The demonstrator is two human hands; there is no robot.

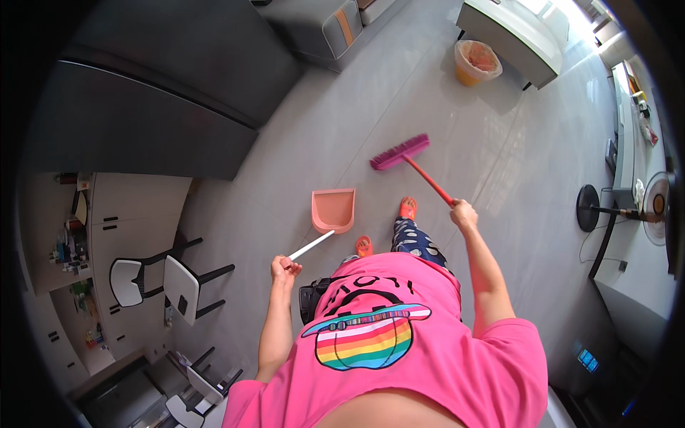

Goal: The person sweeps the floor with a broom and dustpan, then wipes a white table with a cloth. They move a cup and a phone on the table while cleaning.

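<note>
My left hand (285, 268) grips the end of the white handle of a pink plastic dustpan (334, 207). The dustpan's open edge faces away from me, and nothing large shows in its pan. In my right hand (464, 214) is the red handle of a push broom (402, 151). Its magenta bristle head points away from me, ahead and to the right of the dustpan. Between the two hands my feet stand in orange-red sandals (408, 207) on the grey tiled floor (321, 134).
A lined waste bin (478, 63) stands beside a white low table (511, 37). Dark cabinet doors (160, 117) and a grey upholstered seat (316, 27) lie ahead left. White chairs (182, 289) stand at left. On the right are a pedestal fan (588, 208) and its cord.
</note>
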